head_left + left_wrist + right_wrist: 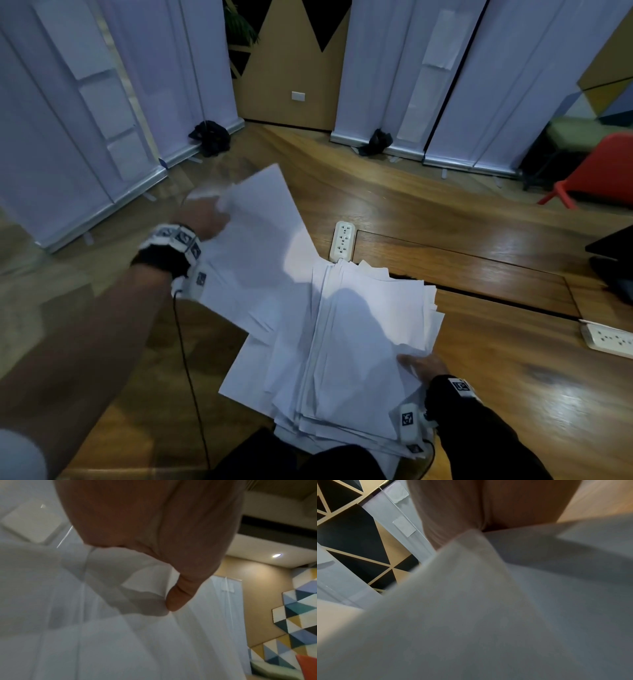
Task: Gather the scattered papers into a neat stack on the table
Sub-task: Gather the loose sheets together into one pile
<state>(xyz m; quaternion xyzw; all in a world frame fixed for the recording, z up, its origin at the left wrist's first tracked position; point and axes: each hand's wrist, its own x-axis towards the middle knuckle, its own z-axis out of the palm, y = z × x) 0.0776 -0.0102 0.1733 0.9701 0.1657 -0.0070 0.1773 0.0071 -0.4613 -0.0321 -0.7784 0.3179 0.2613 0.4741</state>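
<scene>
Papers [356, 342] lay in loose, uneven pile on wooden counter [513, 394], near front edge, corners fanned out. Our left hand [202, 217] pinched few sheets [260, 240] by far left edge, thumb [178, 599] on top, sheets lifted and slanting onto pile. Our right hand [423, 368] gripped pile's right edge, thumb above, fingers underneath, hidden. White power strip [343, 240] sat just beyond pile.
</scene>
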